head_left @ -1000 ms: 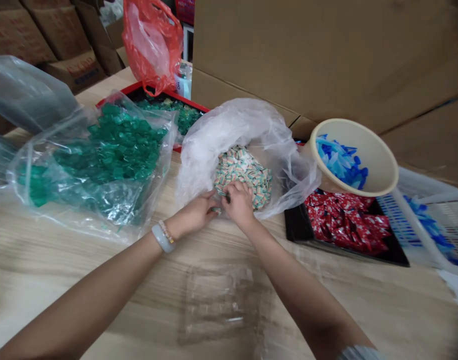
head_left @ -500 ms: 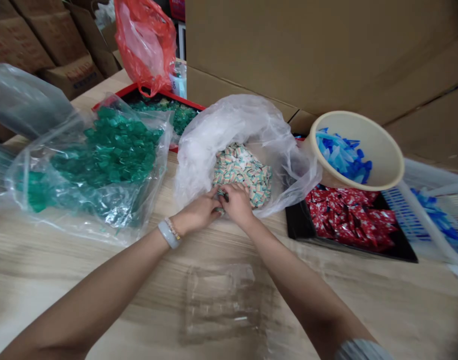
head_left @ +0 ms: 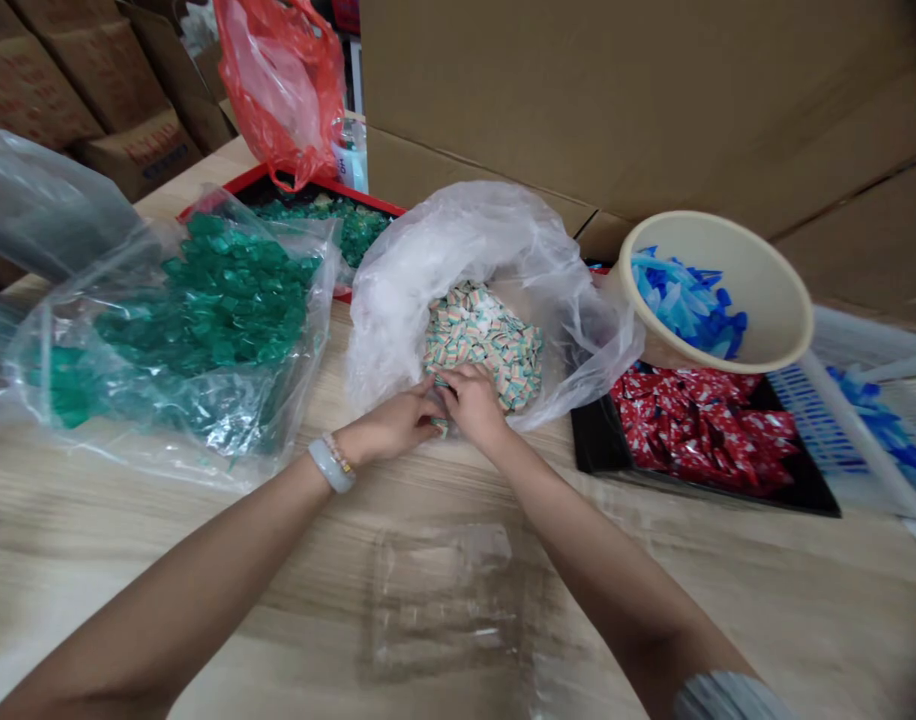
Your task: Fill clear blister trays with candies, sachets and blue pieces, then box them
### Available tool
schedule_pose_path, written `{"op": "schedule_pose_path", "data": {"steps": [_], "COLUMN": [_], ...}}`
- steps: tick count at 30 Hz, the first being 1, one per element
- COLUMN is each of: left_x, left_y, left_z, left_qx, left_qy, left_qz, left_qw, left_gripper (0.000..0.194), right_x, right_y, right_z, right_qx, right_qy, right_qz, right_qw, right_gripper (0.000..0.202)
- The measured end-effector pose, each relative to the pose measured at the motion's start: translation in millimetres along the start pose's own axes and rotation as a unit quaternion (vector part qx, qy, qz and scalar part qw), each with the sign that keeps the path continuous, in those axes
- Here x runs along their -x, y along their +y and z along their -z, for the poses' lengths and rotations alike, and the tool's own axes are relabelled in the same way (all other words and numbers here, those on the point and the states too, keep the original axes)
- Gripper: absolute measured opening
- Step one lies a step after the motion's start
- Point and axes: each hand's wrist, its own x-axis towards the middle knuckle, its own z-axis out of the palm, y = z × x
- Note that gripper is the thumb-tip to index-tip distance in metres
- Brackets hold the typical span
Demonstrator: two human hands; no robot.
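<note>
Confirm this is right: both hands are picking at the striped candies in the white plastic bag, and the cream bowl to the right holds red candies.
Wrong on one point: in the head view the cream bowl holds blue candies. The red candies lie in the black tray below it. The rest stands.

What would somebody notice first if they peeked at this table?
Probably the colours: a clear bag of green sweets on the left, and a black tray of red sweets on the right with a cream bowl of blue ones behind it. In the middle, the left hand and right hand meet at the near edge of a white bag of striped sweets.
</note>
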Motion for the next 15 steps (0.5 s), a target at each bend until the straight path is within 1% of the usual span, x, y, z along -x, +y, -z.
{"op": "schedule_pose_path", "data": {"steps": [3, 5, 6, 7, 9, 10, 11, 13, 15], "left_x": [-5.3, -5.5, -3.4, 0.4, 13.7, 22.5, 31.8, 48.9, 59.9], "left_y": [-6.3, -6.0, -3.1, 2.2, 20.3, 32.2, 44.9, 68.3, 84.0], "left_z": [-0.8, 1.0, 1.7, 1.6, -3.6, -9.9, -19.0, -44.1, -72.0], "left_qx": [0.000, -0.001, -0.005, -0.009, -0.012, -0.006, 0.005, 0.028, 0.021], "left_qy": [0.000, 0.021, 0.049, 0.088, 0.165, 0.181, 0.178, 0.125, 0.100], "left_qz": [-0.014, -0.025, -0.029, -0.028, -0.016, -0.008, 0.000, 0.010, 0.020], "left_qw": [1.000, 0.999, 0.998, 0.996, 0.986, 0.984, 0.984, 0.992, 0.995], "left_gripper": [0.014, 0.015, 0.015, 0.016, 0.018, 0.019, 0.020, 0.020, 0.019], "right_x": [-5.5, -10.3, -12.2, -13.1, -10.8, -6.8, -0.7, 18.0, 44.0], "right_y": [-2.7, -4.3, -4.4, -3.9, -1.5, 0.4, 2.8, 9.9, 20.3], "right_z": [3.4, 6.1, 8.0, 10.8, 20.4, 27.6, 36.2, 56.4, 77.4], "right_qx": [0.035, 0.048, 0.049, 0.047, 0.031, 0.017, -0.002, -0.052, -0.112], "right_qy": [-0.030, -0.048, -0.050, -0.044, -0.007, 0.017, 0.043, 0.079, 0.102], "right_qz": [0.009, 0.021, 0.030, 0.037, 0.035, 0.024, 0.009, -0.018, -0.035], "right_qw": [0.999, 0.997, 0.997, 0.997, 0.999, 0.999, 0.999, 0.995, 0.988], "right_gripper": [0.028, 0.027, 0.026, 0.026, 0.023, 0.022, 0.021, 0.019, 0.016]}}
